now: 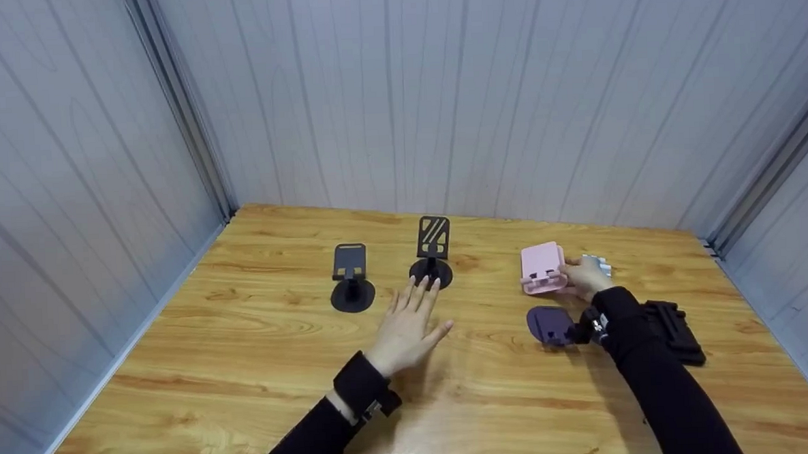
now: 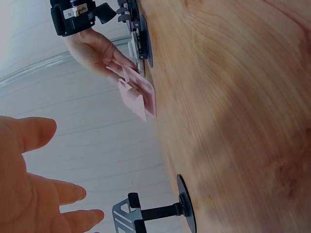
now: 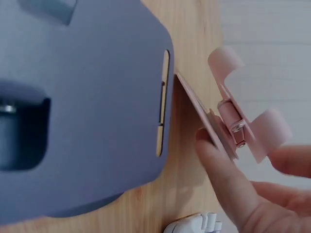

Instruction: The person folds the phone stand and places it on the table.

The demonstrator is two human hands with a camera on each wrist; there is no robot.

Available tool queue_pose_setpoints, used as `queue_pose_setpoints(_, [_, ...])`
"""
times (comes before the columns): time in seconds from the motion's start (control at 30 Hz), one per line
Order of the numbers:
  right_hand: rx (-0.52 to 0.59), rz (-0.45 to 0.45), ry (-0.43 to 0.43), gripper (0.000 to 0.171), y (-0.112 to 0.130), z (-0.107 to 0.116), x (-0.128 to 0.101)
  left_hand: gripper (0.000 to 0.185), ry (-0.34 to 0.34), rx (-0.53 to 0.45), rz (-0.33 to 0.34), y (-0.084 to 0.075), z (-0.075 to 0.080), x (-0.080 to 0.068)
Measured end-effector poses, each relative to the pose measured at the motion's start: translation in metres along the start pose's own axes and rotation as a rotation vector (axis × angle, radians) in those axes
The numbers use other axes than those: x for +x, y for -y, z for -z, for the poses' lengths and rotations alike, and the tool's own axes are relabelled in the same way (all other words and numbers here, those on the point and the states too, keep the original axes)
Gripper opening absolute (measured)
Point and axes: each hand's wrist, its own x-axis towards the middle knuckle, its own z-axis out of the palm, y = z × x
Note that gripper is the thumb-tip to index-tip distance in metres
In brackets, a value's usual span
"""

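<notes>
Pink phone stand [image 1: 541,267]: pinched by right hand [image 1: 585,277] on wooden table [image 1: 246,370]. Left hand [image 1: 408,329]: fingers spread, near tall black stand [image 1: 432,253].

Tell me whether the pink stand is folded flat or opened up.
Opened up: the pink stand has its plates angled apart at the hinge, held by the right hand.

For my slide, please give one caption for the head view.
Right hand holds a pink stand; left hand hovers open.

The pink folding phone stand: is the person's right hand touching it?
Touching. In the right wrist view a finger presses against the pink folding phone stand; the head view shows the right hand at its side.
</notes>
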Motion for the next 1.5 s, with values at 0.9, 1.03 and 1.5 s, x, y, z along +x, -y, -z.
queue_pose_setpoints(0.9, [0.109, -0.002, 0.22, 0.072, 0.013, -0.002, -0.014, 0.073, 0.035, -0.033, 0.024, 0.0, 0.006, -0.002])
queue_pose_setpoints(1.03, [-0.018, 0.045, 0.229, 0.069, 0.021, -0.002, -0.02, 0.073, 0.032, -0.027, 0.023, 0.001, 0.005, -0.001])
queue_pose_setpoints(1.5, [-0.441, 0.307, 0.117, 0.067, 0.027, -0.02, -0.048, 0.074, -0.002, 0.029, 0.039, 0.001, 0.004, 0.001])
